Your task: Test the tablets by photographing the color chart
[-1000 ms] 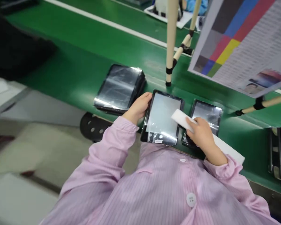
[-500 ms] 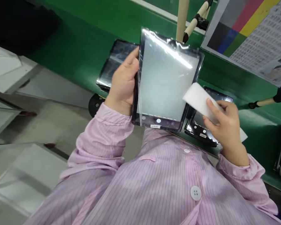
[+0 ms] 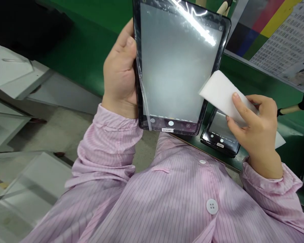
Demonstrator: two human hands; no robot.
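Note:
My left hand (image 3: 121,71) grips a black-framed tablet (image 3: 178,67) by its left edge, thumb along the side. The tablet is raised toward me, its screen lit pale grey with camera controls along the bottom. Clear film with a crease covers its face, and a bright lamp reflects near the top. Between the thumb and fingers of my right hand (image 3: 258,131) is a white foam sheet (image 3: 223,91), whose far end overlaps the tablet's lower right edge; whether they touch I cannot tell. Beneath that hand lies another tablet (image 3: 221,136) on the green bench.
The green bench (image 3: 91,57) runs across the view. A board with colour blocks and fine print (image 3: 271,40) leans at upper right, near a jointed tube stand (image 3: 291,109). White shelving (image 3: 20,81) stands at left, below a dark bundle (image 3: 35,27).
The held tablet has come up closer to my head and looks larger, now hiding the stack of tablets behind it. My right hand with the foam sheet has shifted slightly right.

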